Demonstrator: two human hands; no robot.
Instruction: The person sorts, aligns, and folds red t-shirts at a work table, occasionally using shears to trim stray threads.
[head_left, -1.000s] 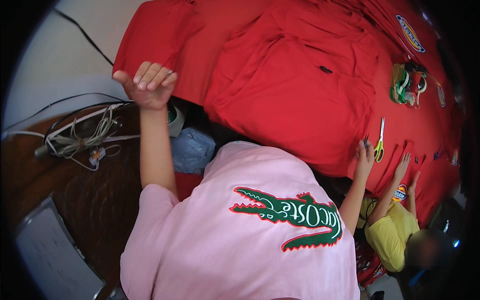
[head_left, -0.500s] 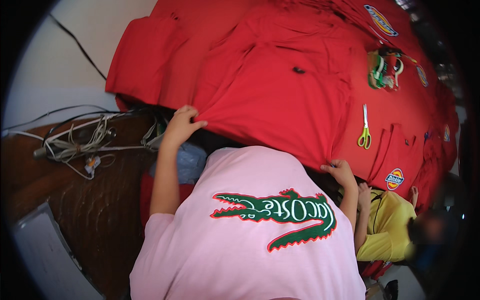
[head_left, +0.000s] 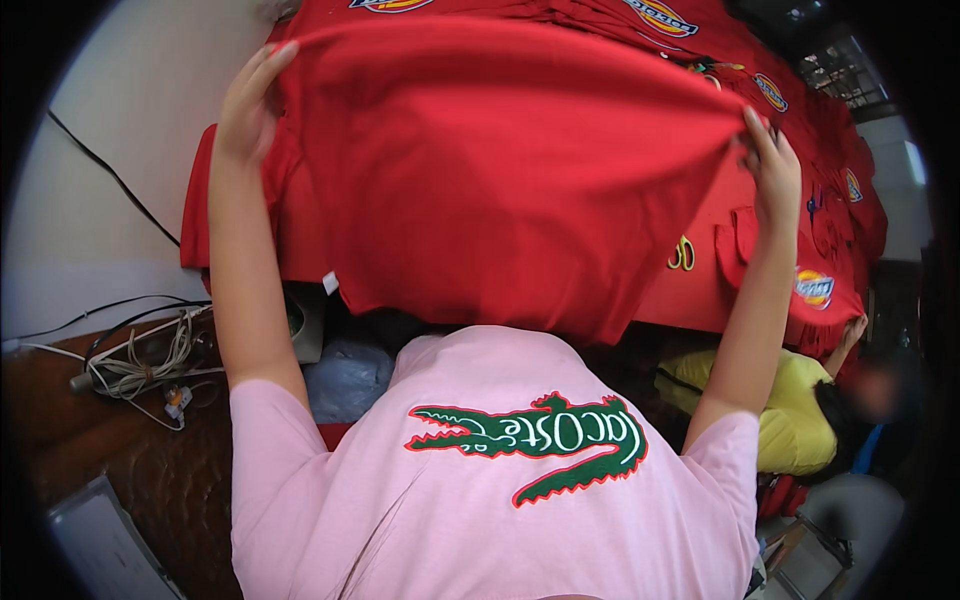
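Note:
A red shirt [head_left: 500, 190] is stretched between my two raised hands, lifted at its far edge and hanging down toward me. At the far left, my left hand [head_left: 254, 105] pinches one corner between thumb and fingers. My right hand [head_left: 772, 165] grips the opposite corner on the right. The cloth's near edge droops at the table's front, close to my body. A small white tag [head_left: 330, 283] sticks out at its lower left. Partly hidden by the cloth, the yellow handles of scissors [head_left: 681, 254] show on the table.
More red garments with oval patches [head_left: 814, 288] lie across the table's right and far sides. A co-worker in a yellow shirt [head_left: 795, 420] sits at right, one hand [head_left: 852, 332] at the table edge. Bundled cables [head_left: 150, 368] and a bluish plastic bag [head_left: 348, 380] are at left.
Both hands have moved up and away from me, carrying the shirt's edge off the table. The cloth now covers the scissors' blades, and the co-worker has leaned lower.

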